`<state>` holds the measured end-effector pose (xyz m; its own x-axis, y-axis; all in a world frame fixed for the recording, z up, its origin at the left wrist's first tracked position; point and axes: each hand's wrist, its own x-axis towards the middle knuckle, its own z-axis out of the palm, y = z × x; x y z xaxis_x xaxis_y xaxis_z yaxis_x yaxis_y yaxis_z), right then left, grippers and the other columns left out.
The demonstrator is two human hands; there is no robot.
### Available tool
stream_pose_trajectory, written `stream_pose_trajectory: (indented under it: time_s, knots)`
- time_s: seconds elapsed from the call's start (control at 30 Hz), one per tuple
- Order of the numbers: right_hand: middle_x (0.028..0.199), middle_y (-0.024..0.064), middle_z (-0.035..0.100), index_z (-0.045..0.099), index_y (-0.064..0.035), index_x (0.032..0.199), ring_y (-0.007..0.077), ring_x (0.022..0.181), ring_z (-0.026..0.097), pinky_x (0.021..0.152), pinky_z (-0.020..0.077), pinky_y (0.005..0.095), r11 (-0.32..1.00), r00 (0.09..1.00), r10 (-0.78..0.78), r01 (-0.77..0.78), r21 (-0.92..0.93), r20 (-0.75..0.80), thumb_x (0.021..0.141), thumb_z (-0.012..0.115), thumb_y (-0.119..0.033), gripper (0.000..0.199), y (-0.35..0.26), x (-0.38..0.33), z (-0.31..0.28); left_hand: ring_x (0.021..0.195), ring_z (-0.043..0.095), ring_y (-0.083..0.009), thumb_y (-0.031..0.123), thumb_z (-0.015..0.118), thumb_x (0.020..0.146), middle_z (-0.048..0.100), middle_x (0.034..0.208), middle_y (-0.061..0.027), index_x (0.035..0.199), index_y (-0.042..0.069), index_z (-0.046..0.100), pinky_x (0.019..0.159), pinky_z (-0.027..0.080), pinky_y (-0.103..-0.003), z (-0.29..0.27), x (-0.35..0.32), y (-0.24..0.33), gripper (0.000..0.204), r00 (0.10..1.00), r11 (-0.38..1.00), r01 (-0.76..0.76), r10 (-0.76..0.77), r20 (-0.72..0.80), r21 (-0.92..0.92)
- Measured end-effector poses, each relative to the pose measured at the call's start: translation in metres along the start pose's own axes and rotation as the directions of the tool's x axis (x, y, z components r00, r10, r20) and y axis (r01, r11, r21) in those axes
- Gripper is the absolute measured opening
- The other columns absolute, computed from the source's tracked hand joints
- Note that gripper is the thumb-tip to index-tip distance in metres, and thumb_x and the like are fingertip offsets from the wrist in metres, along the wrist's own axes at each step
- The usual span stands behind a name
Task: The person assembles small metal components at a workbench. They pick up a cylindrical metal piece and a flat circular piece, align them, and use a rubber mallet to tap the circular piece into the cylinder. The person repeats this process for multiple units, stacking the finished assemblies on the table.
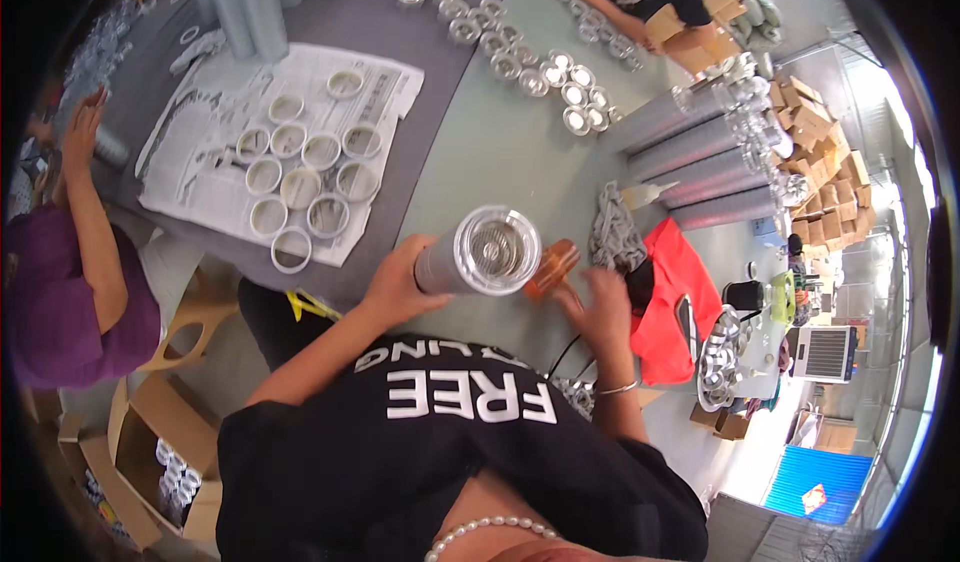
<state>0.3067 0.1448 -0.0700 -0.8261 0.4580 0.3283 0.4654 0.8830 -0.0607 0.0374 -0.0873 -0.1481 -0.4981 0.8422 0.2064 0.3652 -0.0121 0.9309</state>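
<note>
The left hand (392, 284) is closed around the silver cup stack (478, 254), long axis pointing up at the camera; just right of the stack, the blurred right hand (605, 307) touches an orange tube (552, 268), grip unclear

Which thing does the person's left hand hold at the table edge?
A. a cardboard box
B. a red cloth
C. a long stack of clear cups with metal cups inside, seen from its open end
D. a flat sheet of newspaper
C: the left hand wraps around the side of the silvery stack of cups, whose round open end faces the camera; the newspaper and red cloth lie apart from it.
</note>
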Motion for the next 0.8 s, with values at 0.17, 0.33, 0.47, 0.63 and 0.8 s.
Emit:
stream_pose_trajectory:
  time_s: [0.17,0.33,0.47,0.63,0.8]
  knots:
    - [0.125,0.0126,0.068,0.059,-0.0057,0.143,0.0239,0.104,0.065,0.087,0.0528,0.0338,0.488,0.993,-0.084,0.118,0.865,-0.088,0.086,0.083,-0.034,0.069,-0.116,0.084,-0.087,0.122,0.059,-0.0399,0.011,0.091,0.064,0.062,0.127,-0.0168,0.131,0.006,0.055,0.102,0.049,-0.046,0.000,-0.011,-0.013,0.076,0.998,0.989,-0.059,0.057,0.014,0.133]
    - [0.124,0.0160,0.071,0.059,-0.0042,0.144,0.0202,0.103,0.067,0.088,0.0528,0.0320,0.545,0.904,-0.368,0.398,0.738,-0.216,0.091,0.078,-0.037,0.065,-0.137,0.157,-0.069,0.115,0.061,-0.0408,0.015,0.094,0.060,0.065,0.118,-0.0156,0.122,0.005,0.062,0.099,0.051,-0.046,-0.010,-0.002,-0.007,0.071,0.997,0.985,0.003,-0.018,0.080,0.174]
    - [0.117,0.0123,0.071,0.066,-0.0014,0.137,0.0205,0.106,0.065,0.095,0.0516,0.0342,0.515,0.986,-0.141,0.000,0.857,0.084,0.098,0.069,-0.048,0.061,-0.112,0.213,-0.063,0.111,0.070,-0.0248,0.024,0.100,0.061,0.074,0.119,-0.0096,0.128,0.000,0.068,0.103,0.051,-0.038,-0.024,-0.003,0.043,0.078,0.874,0.890,0.380,-0.257,0.412,-0.253]
    - [0.110,0.0063,0.070,0.071,-0.0063,0.133,0.0143,0.101,0.063,0.087,0.0532,0.0309,0.462,0.931,-0.061,-0.294,0.837,0.361,0.102,0.063,-0.056,0.059,-0.083,0.238,-0.048,0.116,0.068,-0.0205,0.021,0.102,0.061,0.073,0.124,-0.0101,0.135,-0.002,0.065,0.107,0.049,-0.038,-0.023,-0.007,0.066,0.086,0.799,0.717,0.523,-0.225,0.558,-0.461]
    - [0.117,0.0067,0.070,0.067,-0.0053,0.137,0.0191,0.101,0.066,0.090,0.0544,0.0337,0.395,0.972,-0.159,-0.098,0.913,0.173,0.095,0.071,-0.052,0.063,-0.071,0.217,-0.059,0.118,0.067,-0.0216,0.022,0.101,0.061,0.072,0.125,-0.0115,0.134,-0.002,0.064,0.109,0.048,-0.038,-0.007,0.005,0.058,0.086,0.859,0.845,0.416,-0.245,0.449,-0.336]
